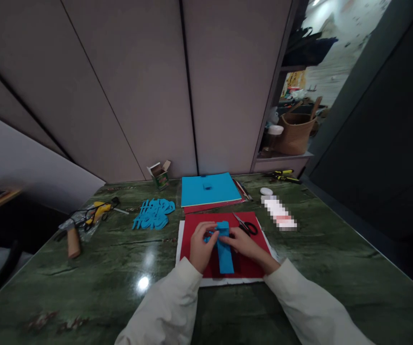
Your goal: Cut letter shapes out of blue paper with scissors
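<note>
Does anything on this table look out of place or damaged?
The little box at the back tilts, flaps open. The scissors lie on the red sheet, close to the right hand touching the blue paper.

A home craft corner: green marble table (300,268), foam sheets (209,189), scissors (246,225), glue gun (100,211), shelf basket (296,132).

The table (317,268) is green marble-like stone, polished so glossy it throws back a light. The blue strip (225,251) and the red sheet (253,261) under it look matt, paper or foam. Far right, a woven basket (296,132); at left, a smooth wooden handle (73,242).
</note>
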### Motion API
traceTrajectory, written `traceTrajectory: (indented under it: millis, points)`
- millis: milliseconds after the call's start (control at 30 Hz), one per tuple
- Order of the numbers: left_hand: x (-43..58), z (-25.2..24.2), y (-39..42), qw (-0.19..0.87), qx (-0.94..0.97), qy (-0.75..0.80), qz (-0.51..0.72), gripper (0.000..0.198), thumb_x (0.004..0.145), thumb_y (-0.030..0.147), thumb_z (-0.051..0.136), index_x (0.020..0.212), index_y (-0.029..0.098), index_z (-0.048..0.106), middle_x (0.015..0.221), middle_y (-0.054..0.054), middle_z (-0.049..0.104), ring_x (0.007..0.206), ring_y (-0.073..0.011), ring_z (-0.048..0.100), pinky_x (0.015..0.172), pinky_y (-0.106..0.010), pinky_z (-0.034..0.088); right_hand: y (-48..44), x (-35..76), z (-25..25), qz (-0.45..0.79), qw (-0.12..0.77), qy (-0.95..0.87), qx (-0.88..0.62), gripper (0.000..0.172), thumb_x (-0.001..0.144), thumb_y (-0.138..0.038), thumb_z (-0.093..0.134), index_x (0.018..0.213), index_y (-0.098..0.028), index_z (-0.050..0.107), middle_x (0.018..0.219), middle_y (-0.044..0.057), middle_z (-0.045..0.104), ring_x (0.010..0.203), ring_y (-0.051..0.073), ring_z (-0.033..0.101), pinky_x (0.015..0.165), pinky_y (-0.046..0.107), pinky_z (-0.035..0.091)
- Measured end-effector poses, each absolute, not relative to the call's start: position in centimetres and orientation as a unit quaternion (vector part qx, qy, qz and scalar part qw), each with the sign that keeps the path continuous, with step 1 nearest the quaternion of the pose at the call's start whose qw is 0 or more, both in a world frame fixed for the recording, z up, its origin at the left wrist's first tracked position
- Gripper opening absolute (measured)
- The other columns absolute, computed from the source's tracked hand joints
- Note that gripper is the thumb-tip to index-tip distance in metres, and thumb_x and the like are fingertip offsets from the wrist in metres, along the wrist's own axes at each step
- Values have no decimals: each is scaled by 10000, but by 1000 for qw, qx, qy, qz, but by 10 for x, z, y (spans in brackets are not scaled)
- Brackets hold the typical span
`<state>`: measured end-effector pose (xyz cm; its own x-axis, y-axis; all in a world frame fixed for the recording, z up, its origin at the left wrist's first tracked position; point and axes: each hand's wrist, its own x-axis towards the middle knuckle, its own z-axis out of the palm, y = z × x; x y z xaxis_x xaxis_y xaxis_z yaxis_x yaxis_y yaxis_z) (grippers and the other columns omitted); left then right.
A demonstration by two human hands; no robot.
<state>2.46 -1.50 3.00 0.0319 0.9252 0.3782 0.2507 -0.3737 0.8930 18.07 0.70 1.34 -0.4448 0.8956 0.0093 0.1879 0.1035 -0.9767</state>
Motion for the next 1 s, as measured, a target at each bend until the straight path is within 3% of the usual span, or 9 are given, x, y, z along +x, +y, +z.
traceTrajectory:
  millis: [233,433,533,733,1000]
  points:
    - [20,19,-6,440,560,458,533,263,688,272,599,924,156,601,840,-72,620,760,-165,571,678,-279,443,4,181,19,500,312,-705,-394,276,750,-382,550,855,-137,620,805,35,633,686,159,530,603,240,404]
    - [17,16,-1,504,526,440,525,287,644,284,636,891,139,617,738,-52,613,701,-151,564,629,-256,436,3,182,20,485,291,-723,-396,261,757,-384,541,810,-139,616,762,30,622,653,152,519,582,240,401]
    - [16,15,0,527,500,435,532,287,638,279,643,887,141,607,722,-37,600,691,-138,554,623,-243,429,4,182,23,489,331,-702,-397,234,753,-370,547,818,-153,603,784,25,609,677,147,517,593,231,401]
    - [15,13,0,540,499,433,522,288,647,284,639,895,144,600,715,-26,591,677,-133,543,617,-243,424,9,187,18,502,379,-640,-441,220,749,-386,534,746,-167,554,597,-31,502,441,76,397,402,181,307]
    - [15,9,2,540,500,447,508,284,632,284,646,872,134,615,714,-34,601,666,-134,537,604,-241,414,9,187,15,525,382,-620,-440,231,731,-400,553,769,-172,553,563,-49,481,385,60,386,362,178,275]
